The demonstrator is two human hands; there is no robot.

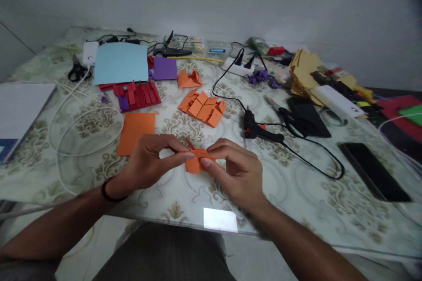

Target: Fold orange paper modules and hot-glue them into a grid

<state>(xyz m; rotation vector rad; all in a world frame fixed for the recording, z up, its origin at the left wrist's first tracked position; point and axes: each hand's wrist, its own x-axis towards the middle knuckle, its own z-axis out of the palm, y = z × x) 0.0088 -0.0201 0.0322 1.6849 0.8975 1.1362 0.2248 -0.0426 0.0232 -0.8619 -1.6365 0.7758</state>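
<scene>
Between my two hands, just above the front part of the table, is a small folded orange paper piece [192, 165]. My left hand [154, 160] pinches its left side between thumb and forefinger. The thumb and fingers of my right hand [235, 169] grip its right side. Beyond my hands lie several folded orange paper pieces [202, 107], with one more folded orange piece [189, 79] behind them. A flat orange sheet [136, 129] rests by my left hand, partly covered by it. To the right of the folded pieces lies a black glue gun [260, 129].
Red folded papers [141, 96], a light blue sheet [121, 63] and a purple sheet [165, 68] lie back left. Black scissors [293, 120] and a phone [374, 171] are on the right. Cords cross the table; a white power strip [238, 66] stands at the back.
</scene>
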